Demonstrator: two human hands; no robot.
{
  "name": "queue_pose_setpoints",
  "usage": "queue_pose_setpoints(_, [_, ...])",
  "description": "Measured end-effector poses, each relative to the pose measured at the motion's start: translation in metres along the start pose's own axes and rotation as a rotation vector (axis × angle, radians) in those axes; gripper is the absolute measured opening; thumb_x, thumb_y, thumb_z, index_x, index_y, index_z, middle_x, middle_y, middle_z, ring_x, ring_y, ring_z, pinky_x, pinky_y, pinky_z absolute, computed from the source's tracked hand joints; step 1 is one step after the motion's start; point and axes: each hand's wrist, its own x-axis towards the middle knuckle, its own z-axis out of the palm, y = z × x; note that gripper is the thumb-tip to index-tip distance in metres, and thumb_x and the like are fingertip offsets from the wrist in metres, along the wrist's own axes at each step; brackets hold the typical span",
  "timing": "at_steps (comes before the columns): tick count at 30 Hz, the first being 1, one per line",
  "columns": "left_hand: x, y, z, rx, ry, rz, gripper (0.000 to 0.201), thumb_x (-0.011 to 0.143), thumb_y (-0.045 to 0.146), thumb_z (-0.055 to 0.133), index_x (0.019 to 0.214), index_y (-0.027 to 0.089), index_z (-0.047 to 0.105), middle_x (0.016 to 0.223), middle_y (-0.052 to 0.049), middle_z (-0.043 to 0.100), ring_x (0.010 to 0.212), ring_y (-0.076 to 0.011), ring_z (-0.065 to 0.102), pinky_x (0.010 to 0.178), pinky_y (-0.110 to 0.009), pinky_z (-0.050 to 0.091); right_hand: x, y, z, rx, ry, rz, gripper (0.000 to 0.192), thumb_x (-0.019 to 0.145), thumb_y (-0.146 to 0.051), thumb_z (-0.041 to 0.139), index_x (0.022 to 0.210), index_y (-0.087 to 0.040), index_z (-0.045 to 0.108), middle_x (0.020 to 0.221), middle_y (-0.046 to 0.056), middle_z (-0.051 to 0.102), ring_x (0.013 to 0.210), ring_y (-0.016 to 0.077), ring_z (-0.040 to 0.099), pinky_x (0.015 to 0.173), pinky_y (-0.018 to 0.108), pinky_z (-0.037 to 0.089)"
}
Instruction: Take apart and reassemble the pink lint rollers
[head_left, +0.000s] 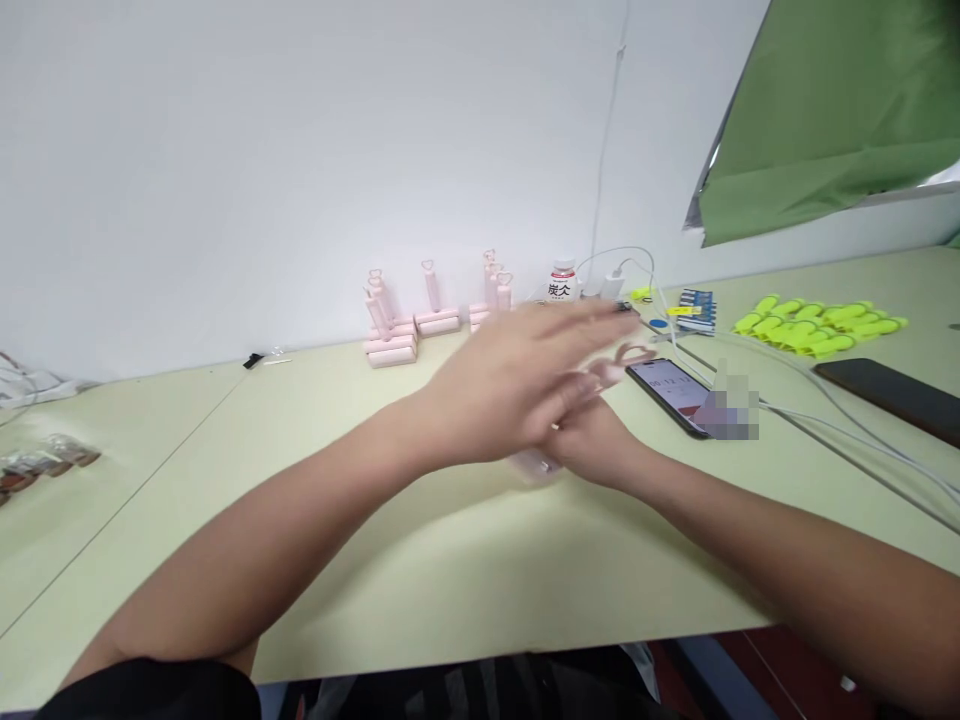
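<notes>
My left hand (502, 385) reaches across above my right hand (596, 442), its fingers long and nearly straight. A pink lint roller with a heart-shaped loop (636, 353) is between my hands. The loop sticks out past my left thumb, which presses against the handle. My right hand is closed around the lower part, largely covered by the left. Below the hands a pale, blurred end (534, 466) shows. Motion smears the fingers, and the middle of the roller is hidden.
Several similar pink rollers (391, 345) stand by the wall, with a white-labelled bottle (562, 282) beside them. To the right are a phone (671, 392) showing a timer, white cables (832, 425), yellow-green pieces (817, 325) and a dark slab (892, 395). Small wrapped items (49, 460) lie left.
</notes>
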Motion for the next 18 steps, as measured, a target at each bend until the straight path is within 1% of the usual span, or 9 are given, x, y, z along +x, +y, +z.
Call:
queue_pose_setpoints(3, [-0.029,-0.014,0.006,-0.138,0.342,-0.438,0.049,0.091,0.037,0.056,0.137,0.024,0.047,0.141,-0.01,0.053,0.123,-0.0261,0.054,0.097,-0.042,0.048,0.007,-0.002,-0.009,0.146,0.049,0.042,0.027,0.083,-0.042,0.067,0.097,-0.019,0.073,0.091,0.006,0.074,0.082,0.0242,0.068,0.068,0.034,0.054])
queue_pose_setpoints(4, [-0.04,-0.018,0.012,-0.241,0.379,-0.588,0.06,0.088,0.042,0.061,0.141,0.022,0.042,0.141,-0.013,0.052,0.119,-0.0271,0.056,0.094,-0.042,0.049,0.008,-0.002,-0.012,0.2,0.087,0.038,0.029,0.084,-0.043,0.067,0.1,-0.019,0.073,0.095,0.006,0.074,0.086,0.0244,0.068,0.072,0.034,0.054])
queue_pose_setpoints(5, [-0.05,-0.021,0.021,-0.398,0.366,-0.7,0.07,0.084,0.047,0.065,0.143,0.021,0.038,0.138,-0.015,0.054,0.114,-0.0273,0.059,0.09,-0.041,0.05,0.009,-0.003,-0.013,0.244,0.124,0.025,0.031,0.084,-0.044,0.067,0.101,-0.019,0.074,0.097,0.006,0.075,0.089,0.0249,0.068,0.075,0.035,0.054])
queue_pose_setpoints(6, [-0.059,-0.023,0.03,-0.607,0.321,-0.761,0.077,0.081,0.051,0.068,0.143,0.019,0.037,0.133,-0.017,0.057,0.11,-0.0274,0.061,0.087,-0.04,0.052,0.01,-0.003,-0.014,0.275,0.147,0.014,0.032,0.084,-0.045,0.067,0.102,-0.019,0.074,0.098,0.006,0.075,0.091,0.0254,0.068,0.078,0.035,0.054])
queue_pose_setpoints(8, [-0.072,-0.025,0.049,-0.999,0.195,-0.798,0.078,0.079,0.052,0.069,0.141,0.016,0.038,0.127,-0.018,0.062,0.109,-0.0284,0.062,0.087,-0.04,0.052,0.011,-0.001,-0.012,0.301,0.126,0.02,0.033,0.083,-0.046,0.068,0.102,-0.019,0.075,0.099,0.007,0.075,0.093,0.0263,0.068,0.081,0.037,0.054])
queue_pose_setpoints(10, [-0.078,-0.026,0.061,-1.146,0.128,-0.808,0.071,0.076,0.052,0.073,0.132,0.016,0.048,0.122,-0.016,0.065,0.106,-0.0284,0.063,0.083,-0.037,0.052,0.011,0.002,-0.01,0.292,0.079,0.058,0.033,0.081,-0.045,0.07,0.102,-0.02,0.075,0.099,0.007,0.075,0.094,0.027,0.068,0.083,0.038,0.054])
queue_pose_setpoints(12, [-0.081,-0.031,0.064,-1.156,0.129,-0.828,0.066,0.073,0.052,0.075,0.124,0.016,0.055,0.117,-0.013,0.067,0.103,-0.0279,0.064,0.08,-0.035,0.051,0.01,0.006,-0.008,0.256,0.08,0.088,0.031,0.079,-0.044,0.072,0.098,-0.019,0.076,0.099,0.007,0.075,0.098,0.0278,0.067,0.088,0.041,0.052])
queue_pose_setpoints(14, [-0.081,-0.039,0.059,-1.113,0.152,-0.849,0.062,0.072,0.052,0.076,0.119,0.015,0.06,0.114,-0.012,0.069,0.102,-0.0272,0.064,0.08,-0.034,0.05,0.01,0.01,-0.007,0.255,0.114,0.12,0.03,0.079,-0.044,0.073,0.095,-0.019,0.076,0.099,0.007,0.075,0.098,0.0277,0.067,0.088,0.043,0.053])
queue_pose_setpoints(18, [-0.084,-0.061,0.042,-0.987,0.195,-0.897,0.054,0.075,0.051,0.071,0.115,0.016,0.063,0.112,-0.01,0.069,0.097,-0.0242,0.064,0.078,-0.031,0.05,0.011,0.014,-0.01,0.402,0.201,0.187,0.028,0.08,-0.043,0.072,0.095,-0.021,0.075,0.093,0.005,0.074,0.082,0.0225,0.069,0.073,0.039,0.059])
